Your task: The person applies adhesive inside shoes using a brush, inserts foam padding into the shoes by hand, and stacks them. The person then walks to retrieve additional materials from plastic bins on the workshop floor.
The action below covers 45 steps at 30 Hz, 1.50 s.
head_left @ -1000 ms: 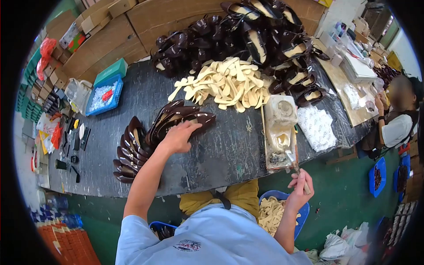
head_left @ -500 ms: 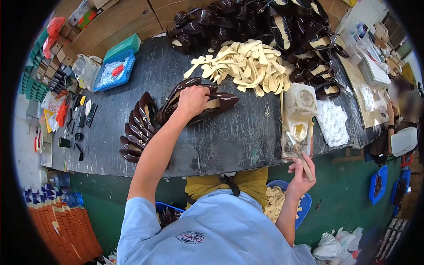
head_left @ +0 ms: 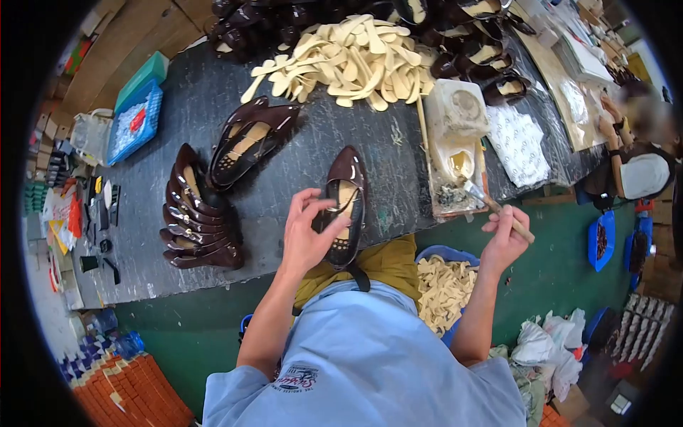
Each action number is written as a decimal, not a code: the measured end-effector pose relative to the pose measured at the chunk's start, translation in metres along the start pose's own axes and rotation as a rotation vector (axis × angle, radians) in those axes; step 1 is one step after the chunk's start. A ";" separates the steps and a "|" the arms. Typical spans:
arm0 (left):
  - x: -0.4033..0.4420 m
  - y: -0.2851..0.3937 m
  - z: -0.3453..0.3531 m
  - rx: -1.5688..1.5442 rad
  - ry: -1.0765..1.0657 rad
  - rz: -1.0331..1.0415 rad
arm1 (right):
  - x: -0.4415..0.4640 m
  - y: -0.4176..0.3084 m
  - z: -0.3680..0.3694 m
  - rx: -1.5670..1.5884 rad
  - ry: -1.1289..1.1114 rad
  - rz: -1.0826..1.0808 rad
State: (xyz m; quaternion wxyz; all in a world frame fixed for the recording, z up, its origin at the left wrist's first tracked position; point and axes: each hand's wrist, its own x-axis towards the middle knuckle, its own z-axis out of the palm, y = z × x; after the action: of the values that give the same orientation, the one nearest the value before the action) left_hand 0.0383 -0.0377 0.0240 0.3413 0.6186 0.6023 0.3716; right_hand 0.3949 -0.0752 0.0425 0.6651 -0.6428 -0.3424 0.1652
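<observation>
A glossy dark brown pointed shoe (head_left: 355, 171) lies near the table's front edge, its toe away from me. Over its left side reaches my left hand (head_left: 307, 231), thumb and fingers spread, the fingertips at the opening and strap. My right hand (head_left: 506, 238) is closed around the wooden handle of a brush (head_left: 491, 203). The brush's bristles are at the edge of a glue tray (head_left: 455, 146) that holds yellowish glue. To the left, two overlapping shoes (head_left: 242, 153) lie beside a row of several stacked shoes (head_left: 203, 235).
A pile of cream insoles (head_left: 356, 60) lies at the back, with many brown shoes (head_left: 491, 53) behind and right. A blue basket (head_left: 146, 132) stands back left, white printed sheets (head_left: 518, 146) at right. A blue tub of insole pieces (head_left: 445, 285) is below the edge. Another person (head_left: 637, 164) sits far right.
My left hand has left the shoe group and come toward me; one shoe now lies apart at the front edge. My right hand and the brush have moved slightly. The view has shifted.
</observation>
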 end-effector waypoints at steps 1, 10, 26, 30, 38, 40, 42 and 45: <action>-0.002 0.005 -0.001 0.093 -0.032 0.093 | 0.004 0.000 0.001 -0.001 -0.011 0.003; -0.011 -0.053 -0.001 -0.698 0.245 -0.501 | 0.025 -0.013 0.009 -0.077 -0.247 0.007; -0.044 0.009 -0.031 0.243 -0.447 0.101 | 0.072 -0.019 0.047 -0.310 -0.232 -0.303; -0.047 -0.001 -0.010 0.195 -0.368 -0.022 | 0.084 -0.020 0.037 -0.434 -0.362 -0.288; -0.054 -0.004 0.002 0.277 -0.280 0.032 | 0.096 -0.011 0.020 -0.215 -0.051 0.063; -0.056 -0.006 0.003 0.236 -0.270 0.011 | 0.095 -0.003 0.014 -0.195 -0.068 0.215; -0.056 -0.004 0.005 0.214 -0.266 -0.003 | 0.080 -0.011 0.018 -0.086 -0.146 0.433; -0.057 -0.004 0.007 0.177 -0.263 -0.025 | 0.045 -0.028 0.036 0.277 -0.305 0.564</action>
State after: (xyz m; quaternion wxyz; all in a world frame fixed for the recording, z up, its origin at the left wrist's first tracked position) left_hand 0.0424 -0.0947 0.0148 0.3660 0.6819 0.5906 0.2284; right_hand 0.3968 -0.0214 0.0780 0.6154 -0.5835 -0.2212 0.4816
